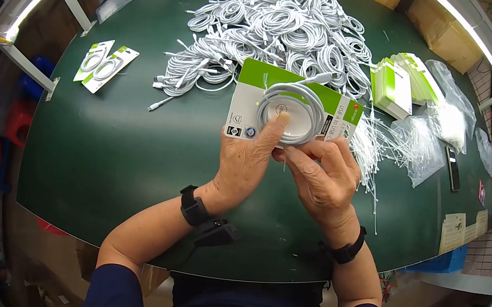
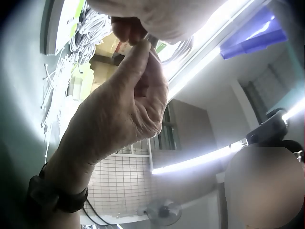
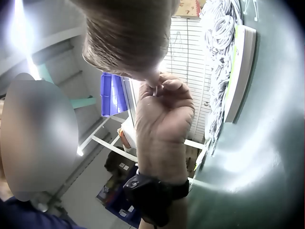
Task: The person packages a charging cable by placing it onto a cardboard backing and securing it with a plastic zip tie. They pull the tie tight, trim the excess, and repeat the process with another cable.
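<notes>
1. Carded coils (image 1: 104, 69), left on the table (image 1: 95, 161): probably light, card bendable; best taken by the card's edge.
2. Task's thing: coil (image 1: 315, 114) on green-and-white card (image 1: 242, 97), held up over the table's middle, nearer than the cable pile (image 1: 287, 24). Likely light; coil springy, smooth, could slip or unwind; card stiffish but creasable.
3. The left hand (image 1: 240, 165) has its grip narrow, holding coil and card, thumb on the coil's inner area. Good hold: thumb in front, fingers behind, near the lower edge; avoid tugging the plug.
4. The right hand (image 1: 329, 183) has its grip narrow too, pinching at the coil's lower edge; something thin and pale pokes out below, maybe a tie end. Fine pinch suits it; looks slippery.
5. Loose ties (image 1: 368, 144), right of the card: thin, whippy, likely to tangle; take one by its end.
6. Hidden, left side: left fingers behind the card; card's back unseen.
7. Hidden, middle: exact pinched bit covered by fingertips; both wrist views mostly miss the card.
8. Hidden, right side: small print partly covered by coil, unreadable in places.
</notes>
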A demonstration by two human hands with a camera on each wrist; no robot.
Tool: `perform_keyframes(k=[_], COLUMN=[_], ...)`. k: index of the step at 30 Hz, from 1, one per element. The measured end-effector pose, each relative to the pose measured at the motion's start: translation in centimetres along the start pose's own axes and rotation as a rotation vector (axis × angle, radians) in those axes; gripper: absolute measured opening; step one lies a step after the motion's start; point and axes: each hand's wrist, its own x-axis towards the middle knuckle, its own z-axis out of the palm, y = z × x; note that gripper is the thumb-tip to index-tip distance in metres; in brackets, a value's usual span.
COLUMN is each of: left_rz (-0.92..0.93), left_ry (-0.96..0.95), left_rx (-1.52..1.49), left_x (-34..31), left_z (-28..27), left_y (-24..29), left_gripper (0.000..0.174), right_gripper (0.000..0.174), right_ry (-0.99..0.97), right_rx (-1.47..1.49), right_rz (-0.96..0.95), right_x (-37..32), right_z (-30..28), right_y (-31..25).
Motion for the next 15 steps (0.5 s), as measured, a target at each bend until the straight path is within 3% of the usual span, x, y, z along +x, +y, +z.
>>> perform_keyframes(k=[7,15], left_rz=[0.035,0.037], left_ry=[0.01,0.02], left_rx=[0.048,0.106], left_x=[-0.2,0.5], left_z=[0.3,-0.4], left_y=[-0.1,0.1], left_gripper=[0.02,0.022], right_gripper=[0.032,0.035], right_ry=[0.065,0.03], right_rx=[-0.042,0.169], right_rz=[0.021,0.005], right_x=[-0.6,-1.1], right_z=[1.0,0.9], right_y=[-0.3,-1.1])
